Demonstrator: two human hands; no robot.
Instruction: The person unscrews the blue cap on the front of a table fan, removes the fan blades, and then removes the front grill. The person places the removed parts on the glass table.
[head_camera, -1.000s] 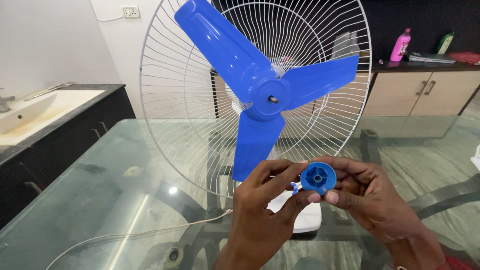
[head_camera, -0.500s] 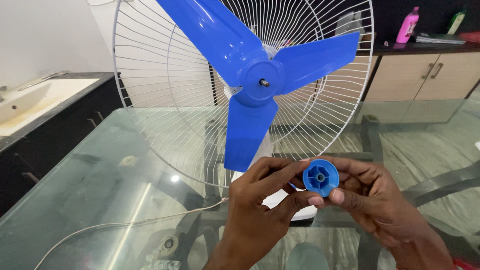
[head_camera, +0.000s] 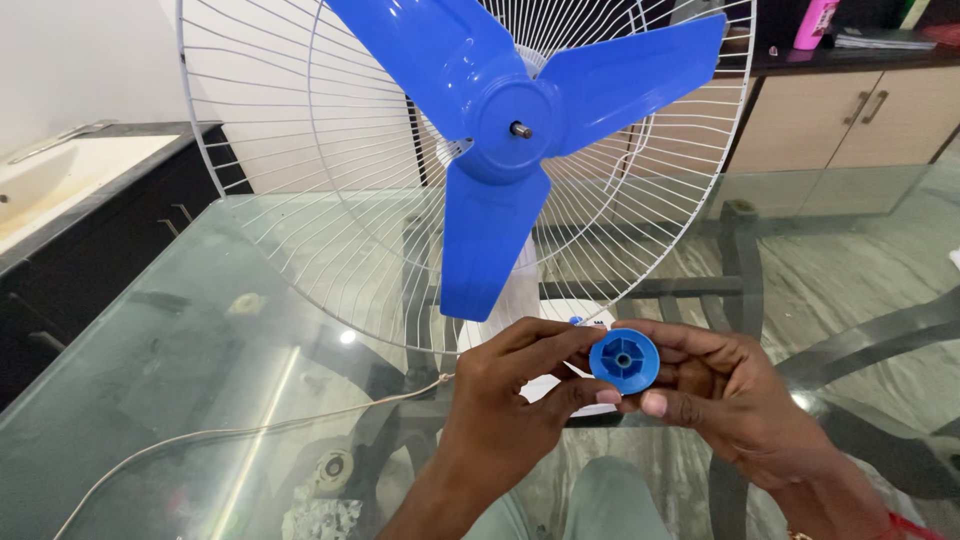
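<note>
Between both hands' fingertips (head_camera: 608, 397), seemingly pinched, sits blue cap (head_camera: 624, 361).

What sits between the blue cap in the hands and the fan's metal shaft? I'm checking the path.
In the head view, only the lower blue blade and white grille wires.

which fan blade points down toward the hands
The lower blade: it hangs straight down from the hub, ending just above the hands. The other two angle up-left and up-right.
</note>
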